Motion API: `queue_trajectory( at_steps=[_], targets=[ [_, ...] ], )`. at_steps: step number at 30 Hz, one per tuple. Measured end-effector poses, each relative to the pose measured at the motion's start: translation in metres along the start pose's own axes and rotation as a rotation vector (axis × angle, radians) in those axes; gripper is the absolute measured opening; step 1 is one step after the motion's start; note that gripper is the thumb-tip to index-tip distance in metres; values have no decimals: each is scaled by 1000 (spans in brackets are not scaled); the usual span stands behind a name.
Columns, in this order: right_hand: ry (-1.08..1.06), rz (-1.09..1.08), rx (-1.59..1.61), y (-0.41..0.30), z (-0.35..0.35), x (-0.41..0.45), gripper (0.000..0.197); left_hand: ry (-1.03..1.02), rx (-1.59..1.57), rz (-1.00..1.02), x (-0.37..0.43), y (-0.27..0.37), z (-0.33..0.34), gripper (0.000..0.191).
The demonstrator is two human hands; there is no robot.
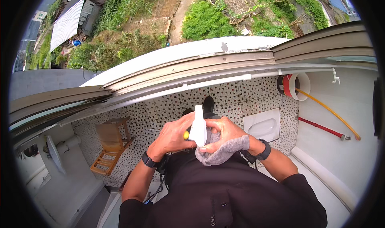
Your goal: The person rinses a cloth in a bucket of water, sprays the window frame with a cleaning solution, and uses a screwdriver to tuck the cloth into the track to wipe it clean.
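Observation:
A white, wedge-shaped plastic piece (198,128) is held upright in front of my chest, between my two hands. My left hand (173,133) grips its left side. A yellow handle end (186,134) shows at that palm, and a thin metal shaft (154,130) sticks out past the back of the hand; it looks like a screwdriver. A grey cloth (222,153) is bunched in my right hand (225,133) and hangs over the wrist. My right thumb and fingers press at the piece's right side. The piece's underside is hidden.
Ahead runs a window sill with metal sliding tracks (192,66) and a white pipe (216,80) below it. A wooden chair (111,147) stands left on the tiled floor. To the right are a squat toilet (261,125), a bucket (300,86), a yellow hose (328,110) and a red pipe (320,127).

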State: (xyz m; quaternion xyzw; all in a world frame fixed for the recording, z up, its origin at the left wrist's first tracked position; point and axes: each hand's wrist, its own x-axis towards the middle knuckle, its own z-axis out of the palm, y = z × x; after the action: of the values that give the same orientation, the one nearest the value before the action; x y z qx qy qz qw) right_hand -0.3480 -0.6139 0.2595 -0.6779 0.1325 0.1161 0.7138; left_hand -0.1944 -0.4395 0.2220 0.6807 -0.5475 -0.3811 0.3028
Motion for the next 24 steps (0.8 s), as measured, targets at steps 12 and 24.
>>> queue_trajectory(
  at_steps=[12,24],
  targets=[
    [244,275,-117,59,-117,-34,57,-139,-518,-121,119,-10,81,66],
    [324,146,261,52,-126,-20,94,-204,-469,-31,145,-10,74,64]
  ],
)
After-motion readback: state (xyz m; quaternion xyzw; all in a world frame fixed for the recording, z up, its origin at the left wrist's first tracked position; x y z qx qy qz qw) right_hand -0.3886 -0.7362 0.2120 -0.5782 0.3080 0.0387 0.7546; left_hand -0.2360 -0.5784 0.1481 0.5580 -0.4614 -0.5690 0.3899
